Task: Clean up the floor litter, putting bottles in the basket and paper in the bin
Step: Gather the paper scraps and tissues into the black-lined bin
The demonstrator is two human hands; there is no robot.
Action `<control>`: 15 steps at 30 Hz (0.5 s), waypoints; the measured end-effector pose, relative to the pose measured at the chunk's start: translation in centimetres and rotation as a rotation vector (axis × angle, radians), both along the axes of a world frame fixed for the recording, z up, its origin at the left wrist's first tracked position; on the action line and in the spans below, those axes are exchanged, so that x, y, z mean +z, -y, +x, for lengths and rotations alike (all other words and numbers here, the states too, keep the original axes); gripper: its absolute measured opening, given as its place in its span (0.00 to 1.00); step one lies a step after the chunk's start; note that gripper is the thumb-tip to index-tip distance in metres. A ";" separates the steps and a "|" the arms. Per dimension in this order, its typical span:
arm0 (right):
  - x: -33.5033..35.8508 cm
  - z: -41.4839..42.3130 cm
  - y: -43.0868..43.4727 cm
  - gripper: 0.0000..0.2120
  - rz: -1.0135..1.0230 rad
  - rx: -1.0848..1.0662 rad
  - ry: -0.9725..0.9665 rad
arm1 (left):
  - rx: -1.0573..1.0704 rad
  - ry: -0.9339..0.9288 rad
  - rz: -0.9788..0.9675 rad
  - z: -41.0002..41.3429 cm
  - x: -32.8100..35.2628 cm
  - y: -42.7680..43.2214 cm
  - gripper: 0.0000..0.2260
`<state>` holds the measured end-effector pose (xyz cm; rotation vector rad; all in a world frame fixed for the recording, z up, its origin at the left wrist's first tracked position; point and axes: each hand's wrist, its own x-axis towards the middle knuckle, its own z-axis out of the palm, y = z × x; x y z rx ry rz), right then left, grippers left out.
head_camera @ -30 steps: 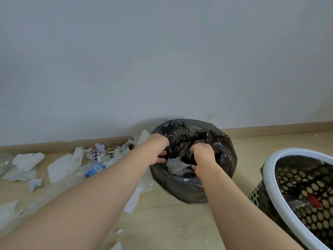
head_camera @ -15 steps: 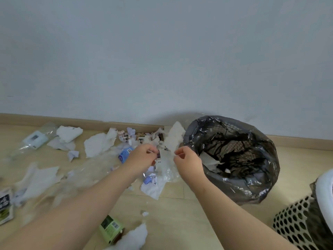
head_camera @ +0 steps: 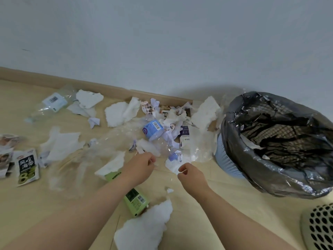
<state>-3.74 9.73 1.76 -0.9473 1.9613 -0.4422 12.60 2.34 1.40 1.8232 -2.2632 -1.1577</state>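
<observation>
Pale grey wall [head_camera: 162, 42] fills upper frame; tan skirting board [head_camera: 54, 81] runs along its foot, slanting down to right; light wood-look floor [head_camera: 225, 201] below, plank seams faintly visible near bottom centre.

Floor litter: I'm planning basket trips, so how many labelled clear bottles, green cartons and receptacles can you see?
Labelled clear bottles: 3
Green cartons, one partly under paper: 2
Receptacles, bin and basket: 2
Total: 7
</observation>
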 end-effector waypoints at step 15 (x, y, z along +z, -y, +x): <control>-2.4 3.3 -3.1 0.20 0.174 0.283 -0.042 | -0.829 0.582 -0.079 6.9 -2.6 -3.3 0.33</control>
